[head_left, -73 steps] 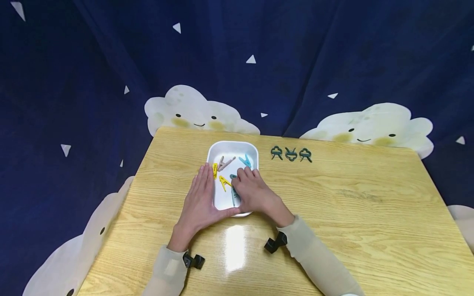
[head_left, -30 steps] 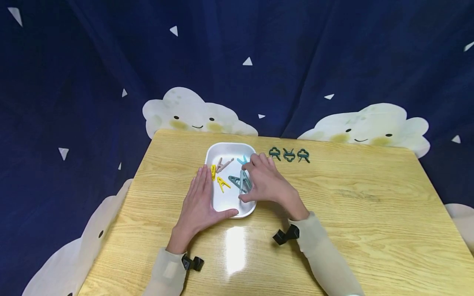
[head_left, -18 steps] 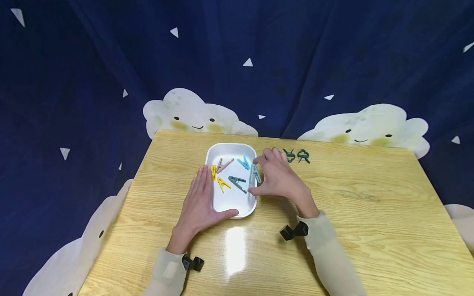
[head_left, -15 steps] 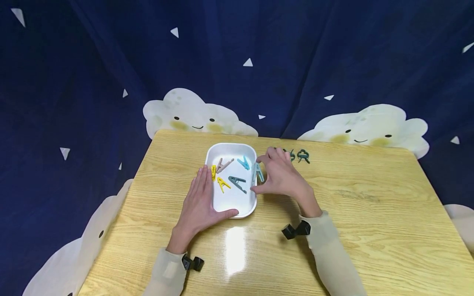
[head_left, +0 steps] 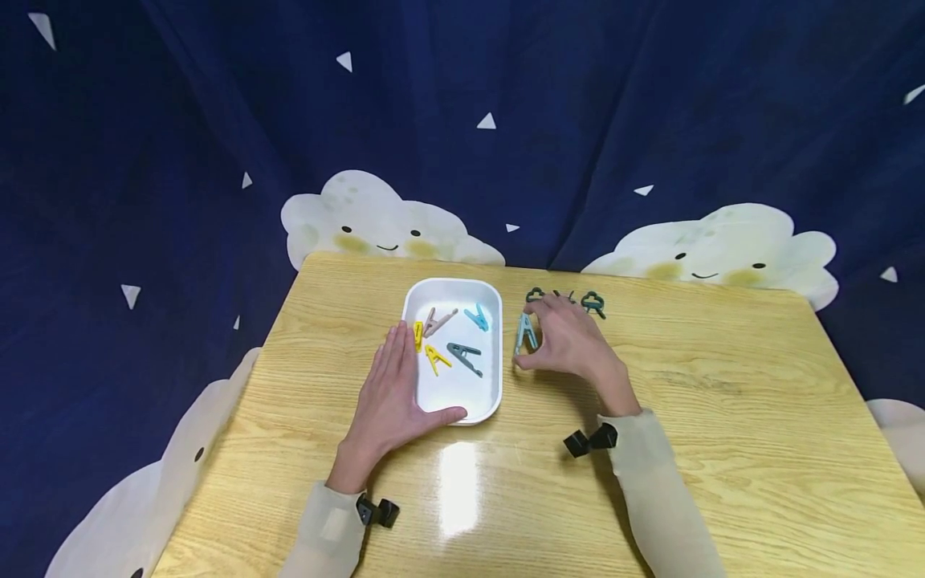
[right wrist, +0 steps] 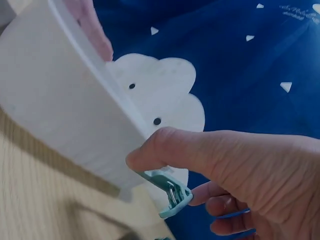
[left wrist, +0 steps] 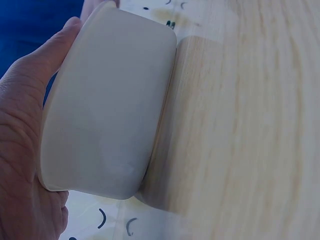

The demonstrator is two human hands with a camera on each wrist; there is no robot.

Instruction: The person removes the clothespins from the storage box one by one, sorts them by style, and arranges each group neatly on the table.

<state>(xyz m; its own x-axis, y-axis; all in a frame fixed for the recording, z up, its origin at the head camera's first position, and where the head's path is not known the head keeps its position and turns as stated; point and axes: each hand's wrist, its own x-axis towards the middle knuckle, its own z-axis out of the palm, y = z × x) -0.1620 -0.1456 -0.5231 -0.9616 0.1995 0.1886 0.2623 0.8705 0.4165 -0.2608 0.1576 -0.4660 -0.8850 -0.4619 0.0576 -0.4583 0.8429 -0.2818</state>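
My right hand [head_left: 574,341] pinches a pale teal clothespin [head_left: 526,331] between thumb and fingers, just right of the white tray [head_left: 451,397]. In the right wrist view the clothespin [right wrist: 177,195] shows its metal spring and stands apart from the tray wall. My left hand [head_left: 390,401] rests against the tray's left side, fingers straight, thumb lying along the near rim. Inside the tray lie a dark teal clothespin [head_left: 462,350], a yellow one [head_left: 433,354], a second yellow one [head_left: 418,335], a pinkish-beige one [head_left: 431,323] and a bright blue one [head_left: 478,318].
Along the table's back edge, dark green clips [head_left: 593,302] stand in a row right of the tray; my right hand partly covers the middle one. The wooden table [head_left: 723,385] extends far to the right. A blue curtain [head_left: 462,160] with cloud prints hangs behind it.
My right hand has picked the pale teal clothespin off the dark teal one, lifted it over the tray's right rim and carried it rightward. My left hand and the tray have stayed put.
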